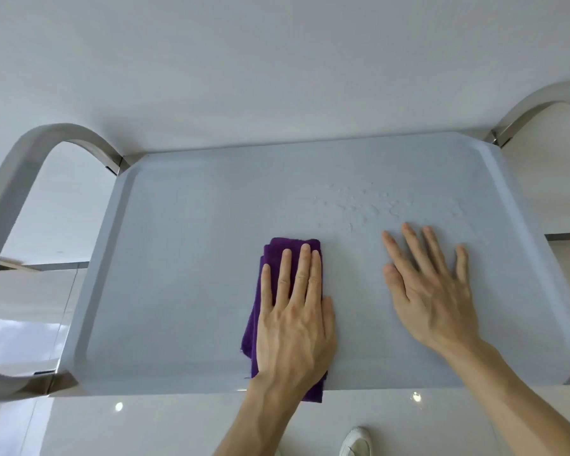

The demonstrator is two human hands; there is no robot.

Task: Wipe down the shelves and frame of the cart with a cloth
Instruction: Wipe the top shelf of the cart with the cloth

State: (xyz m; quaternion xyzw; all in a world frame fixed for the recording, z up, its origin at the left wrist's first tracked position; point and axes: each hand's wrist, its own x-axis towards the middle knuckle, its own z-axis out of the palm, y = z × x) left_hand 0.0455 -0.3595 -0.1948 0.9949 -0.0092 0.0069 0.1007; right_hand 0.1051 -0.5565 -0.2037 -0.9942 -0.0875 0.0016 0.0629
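Top shelf (178, 258) holds droplets (366, 205). Cloth (270, 258) long axis near-to-far. Left hand (293, 324) fingers flat on cloth; right hand (431, 291) flat, holding nothing.

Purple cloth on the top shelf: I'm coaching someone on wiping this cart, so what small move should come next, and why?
Probably slide the purple cloth forward and to the right, into the water droplets. The left hand already presses it flat on the top shelf, the droplets lie just beyond it, and the right hand rests flat beside them, steadying the cart.
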